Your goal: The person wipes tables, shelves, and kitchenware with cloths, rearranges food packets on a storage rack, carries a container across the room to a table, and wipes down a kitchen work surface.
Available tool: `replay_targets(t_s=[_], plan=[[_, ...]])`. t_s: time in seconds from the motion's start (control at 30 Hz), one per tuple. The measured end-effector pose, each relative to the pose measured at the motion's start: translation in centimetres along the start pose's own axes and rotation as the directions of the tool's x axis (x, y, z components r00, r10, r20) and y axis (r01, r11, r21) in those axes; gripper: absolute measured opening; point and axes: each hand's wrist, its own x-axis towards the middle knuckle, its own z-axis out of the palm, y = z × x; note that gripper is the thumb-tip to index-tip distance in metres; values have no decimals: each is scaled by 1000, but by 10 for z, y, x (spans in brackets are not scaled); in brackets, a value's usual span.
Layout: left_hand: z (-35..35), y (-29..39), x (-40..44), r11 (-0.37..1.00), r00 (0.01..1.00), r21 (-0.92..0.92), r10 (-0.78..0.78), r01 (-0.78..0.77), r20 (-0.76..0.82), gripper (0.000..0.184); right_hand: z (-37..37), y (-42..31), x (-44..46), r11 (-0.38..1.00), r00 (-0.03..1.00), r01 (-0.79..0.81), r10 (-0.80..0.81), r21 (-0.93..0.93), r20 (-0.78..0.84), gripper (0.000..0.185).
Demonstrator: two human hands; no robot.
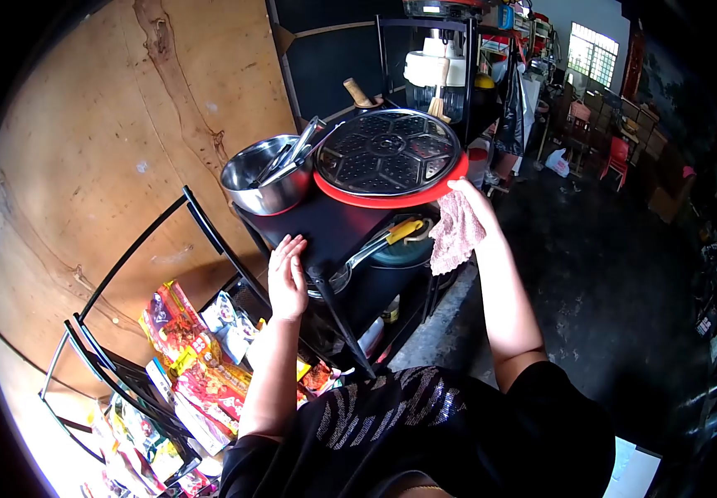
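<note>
My left hand (288, 278) is open, fingers stretched out, at the front left edge of the black shelf top (325, 232). It holds nothing. My right hand (470, 199) is closed on a pink cloth (455, 232) that hangs down, and its fingers are at the rim of a red round tray (358, 200). On that tray lies a round perforated metal steamer plate (387, 153). To its left stands a steel bowl (267, 195) with metal utensils (292, 153) in it.
Below the top sit a yellow-handled utensil (404, 231) and a teal lidded pot (400, 255). A rack with bright food packets (200, 365) stands at left against a wooden panel (126, 124). Behind is a white-topped appliance (435, 68); a red chair (616, 158) is far right.
</note>
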Motion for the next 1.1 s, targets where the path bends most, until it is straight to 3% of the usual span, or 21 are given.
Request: replay_targets(t_s=[0.17,0.3,0.33,0.4,0.47,0.53,0.6,0.73,0.83,0.97,1.0,1.1], plan=[[3,8,-1,998,998,-12,-54,54,-29,28,-16,-3,29,999,999,33,-33,39,11,31],[-8,16,13,987,989,83,-141,136,49,28,-14,0,20,997,997,57,-54,61,-56,43],[-8,15,17,982,982,19,-185,186,-43,23,-13,3,15,995,996,54,-48,79,-75,44],[-18,6,39,986,973,162,76,-41,-219,33,-24,12,9,998,993,22,-15,55,-121,48],[-34,16,71,973,973,227,5,49,-233,51,-31,20,-6,1000,988,-12,16,26,-151,49],[-46,15,96,965,987,240,-68,102,-146,67,-35,31,-21,999,987,-9,16,44,-159,46],[-49,-14,111,952,977,223,-211,209,-19,66,-47,44,-30,997,987,-37,47,64,-154,44],[-66,-40,127,955,982,263,-166,136,92,42,-48,52,-49,999,971,-35,25,-36,-236,42],[-89,-70,122,992,982,43,-127,122,143,38,-51,57,-57,998,983,-58,58,4,-177,40],[-112,-87,114,991,964,-90,-75,101,256,33,-4,71,-68,967,965,69,-126,-244,-229,29],[-114,-90,113,984,961,-137,-77,117,266,33,0,78,-66,971,986,99,-124,-216,-109,28],[-120,-74,113,994,959,9,-108,110,264,34,45,115,-34,770,880,474,-436,-428,190,33]])
